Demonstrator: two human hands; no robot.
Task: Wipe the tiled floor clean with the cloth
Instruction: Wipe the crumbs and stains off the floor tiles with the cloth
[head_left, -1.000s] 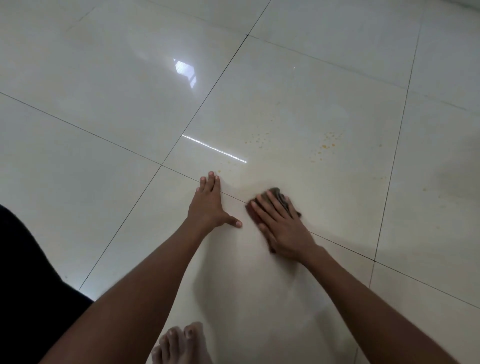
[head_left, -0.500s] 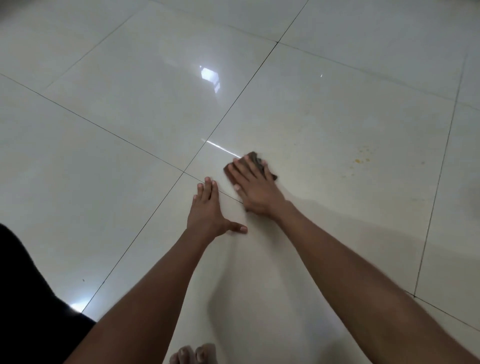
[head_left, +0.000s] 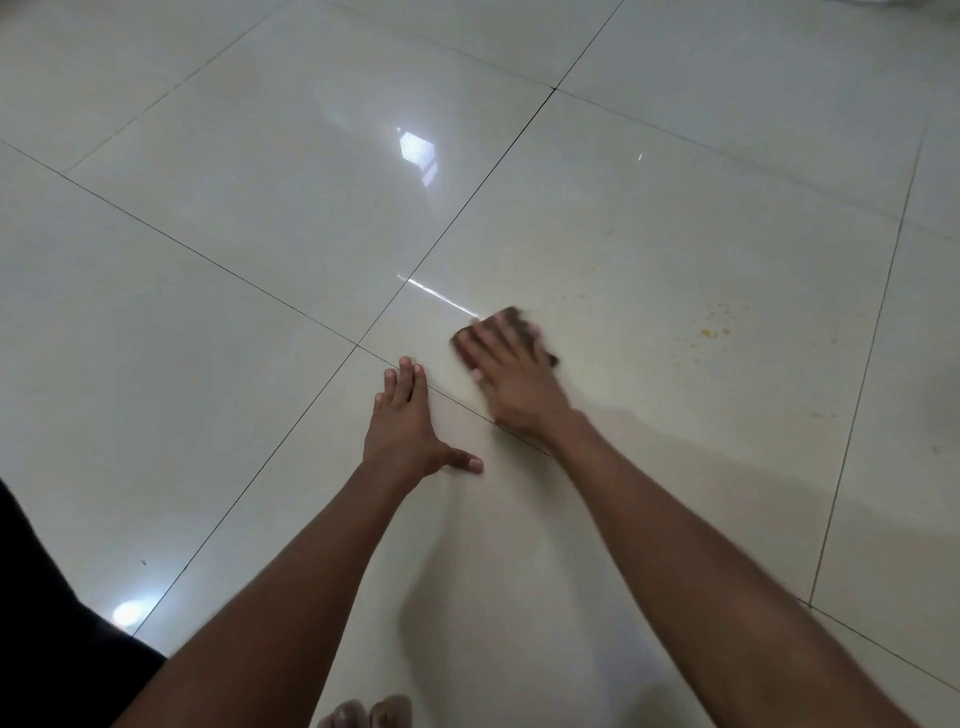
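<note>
The glossy white tiled floor (head_left: 649, 249) fills the view, crossed by dark grout lines. A small dark brown cloth (head_left: 511, 318) lies on the tile ahead of me, mostly hidden under my right hand (head_left: 511, 376), which presses it flat with straight fingers and is slightly blurred. My left hand (head_left: 402, 423) rests flat on the floor just left of it, fingers together, thumb spread to the right. Yellowish specks and stains (head_left: 714, 325) dot the tile to the right of the cloth.
My bare toes (head_left: 366, 714) show at the bottom edge. Dark clothing (head_left: 47, 639) fills the lower left corner. Bright reflections (head_left: 415, 148) glare on the tiles ahead.
My right hand with the cloth first slid forward and left, then shifted a little to the right, away from the left hand. The left hand has stayed planted.
</note>
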